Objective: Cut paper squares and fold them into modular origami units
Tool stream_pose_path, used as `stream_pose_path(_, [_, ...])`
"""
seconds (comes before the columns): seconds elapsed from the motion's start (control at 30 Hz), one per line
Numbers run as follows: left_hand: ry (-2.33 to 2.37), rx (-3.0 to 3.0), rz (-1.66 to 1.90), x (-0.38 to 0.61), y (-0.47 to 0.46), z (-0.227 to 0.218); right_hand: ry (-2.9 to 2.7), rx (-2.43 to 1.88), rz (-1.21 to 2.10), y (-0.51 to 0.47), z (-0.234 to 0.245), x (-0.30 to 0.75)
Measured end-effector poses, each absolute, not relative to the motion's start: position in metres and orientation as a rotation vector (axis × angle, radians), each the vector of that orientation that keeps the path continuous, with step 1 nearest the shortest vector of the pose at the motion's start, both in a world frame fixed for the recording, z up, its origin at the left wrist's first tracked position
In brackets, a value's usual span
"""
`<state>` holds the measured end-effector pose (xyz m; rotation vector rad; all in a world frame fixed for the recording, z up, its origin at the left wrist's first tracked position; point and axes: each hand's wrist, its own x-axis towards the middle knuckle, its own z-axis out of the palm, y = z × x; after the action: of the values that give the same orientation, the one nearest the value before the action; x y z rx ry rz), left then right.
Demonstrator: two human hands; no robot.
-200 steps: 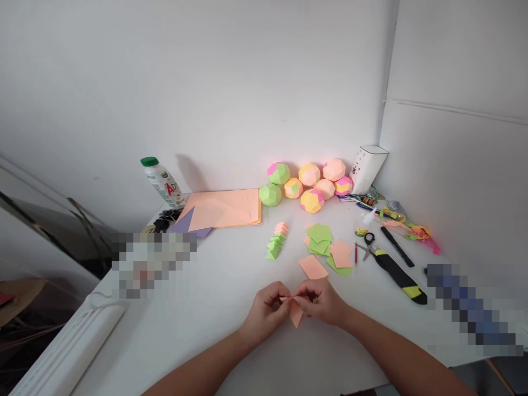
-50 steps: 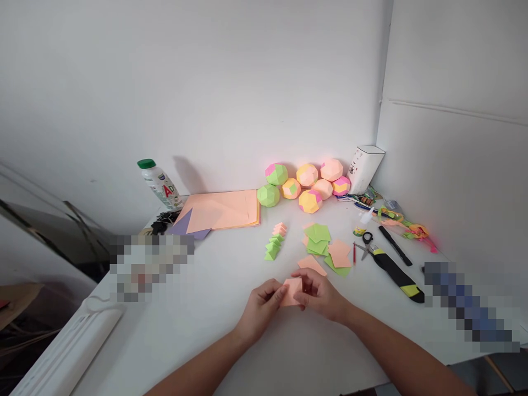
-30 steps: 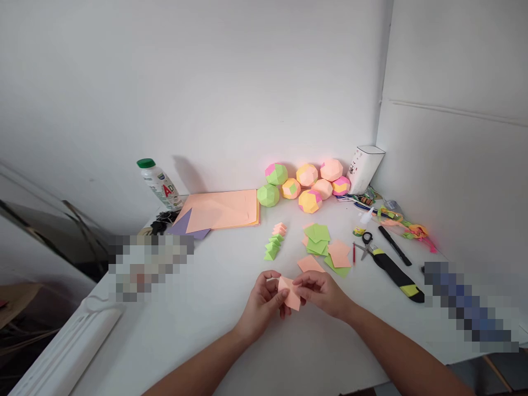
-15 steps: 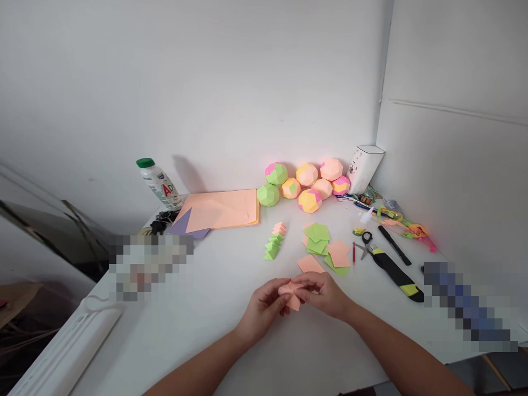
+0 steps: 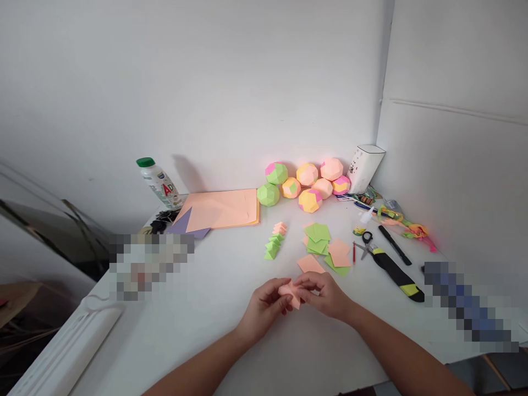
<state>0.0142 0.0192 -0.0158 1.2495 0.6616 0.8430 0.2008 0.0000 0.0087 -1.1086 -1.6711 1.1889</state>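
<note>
Between my two hands is a folded piece of peach paper (image 5: 293, 297), held just above the white table. My left hand (image 5: 267, 304) pinches its left side, with the thumb in front. From the right, the fingers and thumb of my right hand (image 5: 324, 294) grip the other side. Beyond them stands a row of small folded paper pieces, green ones (image 5: 272, 247) nearer and peach ones (image 5: 279, 227) behind. Right of that row lie loose green paper squares (image 5: 317, 237) and peach squares (image 5: 340, 253); one peach square (image 5: 310, 264) reaches my right hand's knuckles in view.
Several paper balls (image 5: 309, 201) are grouped by the wall. Large peach sheets (image 5: 225, 209) and a white bottle (image 5: 160, 184) stand back left. At right lie scissors (image 5: 365, 242), a box cutter (image 5: 396, 272), a black pen (image 5: 395, 245) and a glue bottle (image 5: 365, 215). A white box (image 5: 365, 169) stands in the corner.
The peach paper has shifted slightly in my fingers, and its lower tip looks narrower. Both hands stay in nearly the same place. Nothing else on the table has moved.
</note>
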Motion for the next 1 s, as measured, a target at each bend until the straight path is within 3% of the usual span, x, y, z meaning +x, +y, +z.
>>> stream_pose_path(0.73, [0.700, 1.373, 0.925, 0.0180, 0.0181, -0.0134, -1.990, -1.101, 0.783, -0.0055, 0.0098, 0.1932])
stream_pose_path(1.0, [0.812, 1.754, 0.989, 0.0138, 0.0202, -0.0154, -2.001, -1.065, 0.599, -0.0011, 0.0058, 0.1963])
